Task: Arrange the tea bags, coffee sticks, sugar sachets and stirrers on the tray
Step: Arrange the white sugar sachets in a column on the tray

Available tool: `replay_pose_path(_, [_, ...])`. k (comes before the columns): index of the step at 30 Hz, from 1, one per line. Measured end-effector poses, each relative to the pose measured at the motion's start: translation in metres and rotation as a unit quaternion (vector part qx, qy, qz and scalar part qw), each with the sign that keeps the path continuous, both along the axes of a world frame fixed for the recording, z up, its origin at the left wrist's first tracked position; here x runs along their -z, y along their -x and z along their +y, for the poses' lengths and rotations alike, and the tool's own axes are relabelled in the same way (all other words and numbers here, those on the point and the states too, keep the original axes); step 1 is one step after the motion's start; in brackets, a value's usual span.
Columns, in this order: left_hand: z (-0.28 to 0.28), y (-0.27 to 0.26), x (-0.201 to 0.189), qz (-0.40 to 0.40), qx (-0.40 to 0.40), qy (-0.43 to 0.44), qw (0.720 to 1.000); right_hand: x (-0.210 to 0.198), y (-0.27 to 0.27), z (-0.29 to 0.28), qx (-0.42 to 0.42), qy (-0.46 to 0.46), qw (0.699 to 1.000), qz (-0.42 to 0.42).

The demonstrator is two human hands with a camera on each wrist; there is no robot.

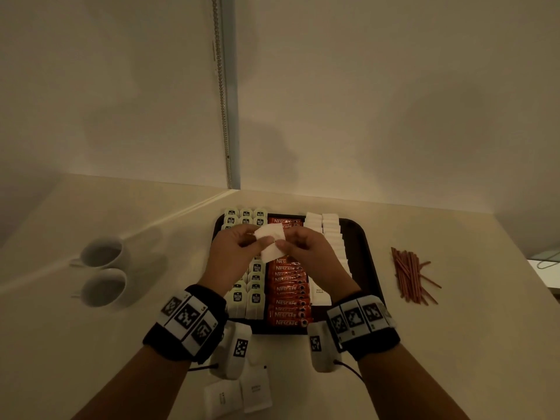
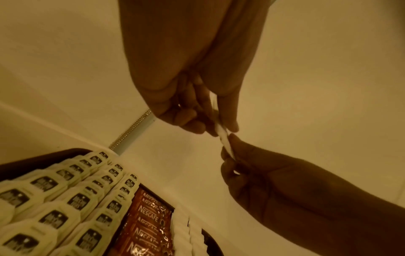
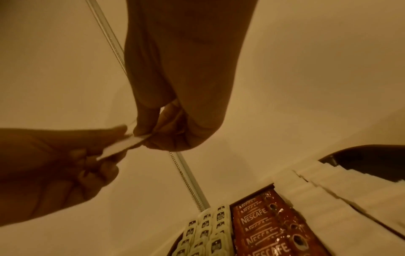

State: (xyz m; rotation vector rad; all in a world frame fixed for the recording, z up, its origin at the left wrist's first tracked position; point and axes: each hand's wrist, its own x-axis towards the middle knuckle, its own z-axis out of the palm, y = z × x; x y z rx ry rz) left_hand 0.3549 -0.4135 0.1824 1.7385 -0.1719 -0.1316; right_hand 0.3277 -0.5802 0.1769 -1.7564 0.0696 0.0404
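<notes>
Above the dark tray (image 1: 362, 237), both hands hold two overlapping white sugar sachets (image 1: 270, 233). My left hand (image 1: 244, 244) pinches them from the left and my right hand (image 1: 292, 245) from the right. Seen edge-on, the sachets (image 2: 222, 136) sit between my left hand's fingertips (image 2: 232, 126) and the right hand (image 2: 232, 155). The right wrist view shows the same sachets (image 3: 122, 145). On the tray lie tea bags (image 1: 256, 298) at the left, red coffee sticks (image 1: 288, 298) in the middle and sugar sachets (image 1: 330, 228) at the right. Stirrers (image 1: 409, 274) lie in a loose pile on the table.
Two white cups (image 1: 103, 269) stand on the table left of the tray. Loose sachets (image 1: 239, 392) lie near the front edge, between my forearms. Walls meet in a corner right behind the tray. The tray's right strip (image 1: 368, 268) is bare.
</notes>
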Motion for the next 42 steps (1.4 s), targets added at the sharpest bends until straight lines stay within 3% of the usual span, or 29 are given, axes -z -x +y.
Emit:
replay_pose_path(5, [0.003,0.000,-0.009,-0.027,-0.044,0.030,0.998,0.000,0.008,0.011,-0.002,-0.115,0.992,0.048])
replay_pose_path(10, [-0.002,-0.004,-0.009,-0.044,-0.046,0.010,0.998,-0.005,0.013,0.014,0.001,-0.105,0.993,0.048])
replay_pose_path(17, [-0.002,0.005,-0.005,-0.016,0.037,0.020,0.999,-0.010,0.013,0.004,0.030,-0.120,0.992,0.020])
replay_pose_path(21, [-0.006,0.009,-0.004,0.000,0.017,0.033,0.999,-0.009,0.014,-0.001,0.028,-0.095,0.995,0.027])
replay_pose_path(25, [0.002,0.015,-0.001,0.034,0.022,-0.017,0.999,-0.003,0.021,-0.023,0.071,-0.071,0.994,0.036])
replay_pose_path(31, [0.075,0.038,0.013,0.094,0.043,-0.071,0.992,0.054,0.049,-0.081,0.165,0.104,0.967,0.162])
replay_pose_path(36, [0.135,0.065,0.047,0.154,-0.024,-0.092,0.983,0.105,0.069,-0.094,0.171,0.164,0.937,0.259])
replay_pose_path(42, [0.177,0.093,0.074,0.227,-0.098,-0.082,0.965,0.119,0.066,-0.082,0.172,0.183,0.928,0.276])
